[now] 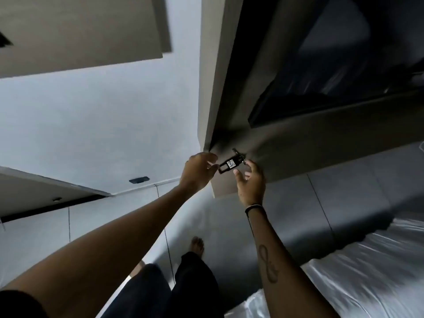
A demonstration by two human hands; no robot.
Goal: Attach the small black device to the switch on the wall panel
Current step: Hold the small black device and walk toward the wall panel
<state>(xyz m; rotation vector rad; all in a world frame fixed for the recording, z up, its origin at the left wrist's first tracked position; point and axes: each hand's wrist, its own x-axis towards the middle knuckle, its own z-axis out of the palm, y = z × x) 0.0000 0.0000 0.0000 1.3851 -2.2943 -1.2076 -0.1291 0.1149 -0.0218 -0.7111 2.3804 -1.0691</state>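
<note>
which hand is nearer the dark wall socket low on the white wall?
Left. The left hand is beside the black device, up and right of the wall socket; the right hand sits farther right, beyond the device.

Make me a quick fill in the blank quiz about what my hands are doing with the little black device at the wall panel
1. The small black device carries a white ______ on its face.
2. The left hand pinches the device's ______ end.
3. The right hand has a dark ______ around its wrist.
4. The device is held against the dark wall panel, above a ______ covered in light sheeting.

Missing words: label; lower; band; bed
</note>
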